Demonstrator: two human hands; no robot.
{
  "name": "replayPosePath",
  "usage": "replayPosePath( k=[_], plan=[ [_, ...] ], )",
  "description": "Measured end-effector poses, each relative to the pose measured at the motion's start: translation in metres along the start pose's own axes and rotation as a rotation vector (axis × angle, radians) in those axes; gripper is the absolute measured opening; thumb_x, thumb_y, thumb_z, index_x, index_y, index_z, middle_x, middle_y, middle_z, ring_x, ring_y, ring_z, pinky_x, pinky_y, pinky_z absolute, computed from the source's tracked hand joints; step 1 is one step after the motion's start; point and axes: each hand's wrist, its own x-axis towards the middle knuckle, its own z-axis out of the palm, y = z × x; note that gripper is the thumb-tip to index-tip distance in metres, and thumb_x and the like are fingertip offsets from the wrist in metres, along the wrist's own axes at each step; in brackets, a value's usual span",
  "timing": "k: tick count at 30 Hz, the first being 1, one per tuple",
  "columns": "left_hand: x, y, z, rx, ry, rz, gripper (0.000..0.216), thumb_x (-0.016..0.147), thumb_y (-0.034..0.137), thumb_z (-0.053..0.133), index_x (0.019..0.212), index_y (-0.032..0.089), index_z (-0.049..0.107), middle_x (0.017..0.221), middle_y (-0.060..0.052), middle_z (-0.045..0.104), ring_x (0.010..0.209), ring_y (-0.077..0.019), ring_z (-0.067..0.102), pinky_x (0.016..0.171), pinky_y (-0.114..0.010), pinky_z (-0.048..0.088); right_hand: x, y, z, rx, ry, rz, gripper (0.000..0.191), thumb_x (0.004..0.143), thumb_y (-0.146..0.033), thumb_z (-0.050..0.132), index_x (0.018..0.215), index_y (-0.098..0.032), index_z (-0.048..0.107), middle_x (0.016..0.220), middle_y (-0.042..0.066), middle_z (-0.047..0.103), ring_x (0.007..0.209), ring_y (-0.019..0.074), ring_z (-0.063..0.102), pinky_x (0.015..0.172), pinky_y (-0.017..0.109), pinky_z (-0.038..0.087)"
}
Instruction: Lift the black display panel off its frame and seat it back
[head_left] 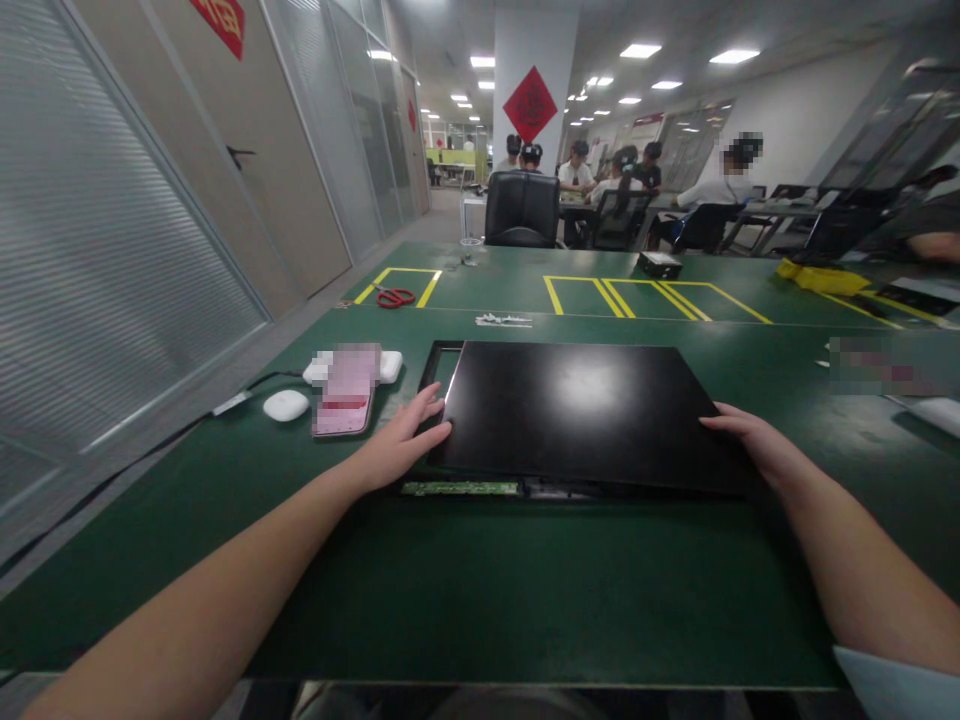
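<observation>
A large flat black panel (585, 410) lies on the green table (480, 590), resting over a black frame (433, 362) that shows at its left side. A green circuit strip (459, 488) peeks out along its near edge. My left hand (401, 440) grips the panel's left edge, fingers curled on it. My right hand (754, 445) holds the panel's right near corner, fingers lying along the edge.
Left of the panel lie a pink phone (345, 395), a white earbud case (286, 405) and a white charger (390, 365). Red scissors (395, 297) and a small black box (659, 264) sit farther back. Several people sit at far tables behind a black chair (523, 208).
</observation>
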Motion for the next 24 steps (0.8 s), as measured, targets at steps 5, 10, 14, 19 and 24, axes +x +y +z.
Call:
replayPosePath(
  k=[5, 10, 14, 19, 24],
  plan=[
    [-0.004, 0.023, 0.003, -0.462, 0.119, -0.179, 0.076, 0.081, 0.058, 0.07, 0.146, 0.024, 0.052, 0.141, -0.015, 0.067, 0.132, -0.037, 0.061, 0.116, -0.054, 0.04, 0.003, 0.002, -0.002, -0.013, 0.02, -0.026, 0.057, 0.077, -0.012, 0.068, 0.133, -0.024, 0.065, 0.088, 0.006, 0.081, 0.071, 0.027, 0.077, 0.062, 0.034, 0.062],
    [-0.005, 0.047, -0.001, -0.785, 0.167, -0.279, 0.046, 0.079, 0.042, 0.072, 0.118, 0.019, 0.062, 0.113, -0.013, 0.078, 0.115, -0.0345, 0.07, 0.101, -0.051, 0.052, -0.002, 0.004, 0.001, -0.036, 0.078, -0.033, 0.054, 0.079, -0.014, 0.068, 0.131, -0.025, 0.068, 0.09, 0.006, 0.081, 0.07, 0.0257, 0.077, 0.057, 0.031, 0.061],
    [-0.004, 0.055, -0.004, -0.868, 0.312, -0.223, 0.039, 0.073, 0.019, 0.072, 0.111, 0.017, 0.062, 0.101, -0.01, 0.078, 0.105, -0.0266, 0.073, 0.093, -0.039, 0.056, -0.009, -0.003, 0.004, -0.027, 0.065, -0.054, 0.047, 0.079, -0.013, 0.069, 0.124, -0.026, 0.072, 0.097, 0.006, 0.082, 0.075, 0.0252, 0.078, 0.06, 0.03, 0.062],
    [-0.012, 0.069, -0.02, -0.862, 0.423, -0.148, 0.057, 0.061, 0.007, 0.074, 0.115, 0.019, 0.06, 0.096, -0.004, 0.077, 0.084, -0.0194, 0.074, 0.074, -0.026, 0.057, -0.02, -0.016, 0.009, -0.008, 0.029, 0.016, 0.038, 0.073, -0.011, 0.075, 0.108, -0.027, 0.077, 0.096, 0.006, 0.082, 0.084, 0.0282, 0.079, 0.066, 0.032, 0.064],
    [-0.022, 0.086, -0.031, -0.911, 0.55, -0.07, 0.055, 0.054, 0.007, 0.075, 0.106, 0.019, 0.062, 0.094, -0.001, 0.078, 0.067, -0.013, 0.068, 0.062, -0.02, 0.055, -0.031, -0.014, 0.024, 0.072, -0.057, -0.067, 0.042, 0.069, -0.01, 0.072, 0.108, -0.026, 0.072, 0.098, 0.006, 0.081, 0.089, 0.0257, 0.078, 0.072, 0.03, 0.064]
  ],
)
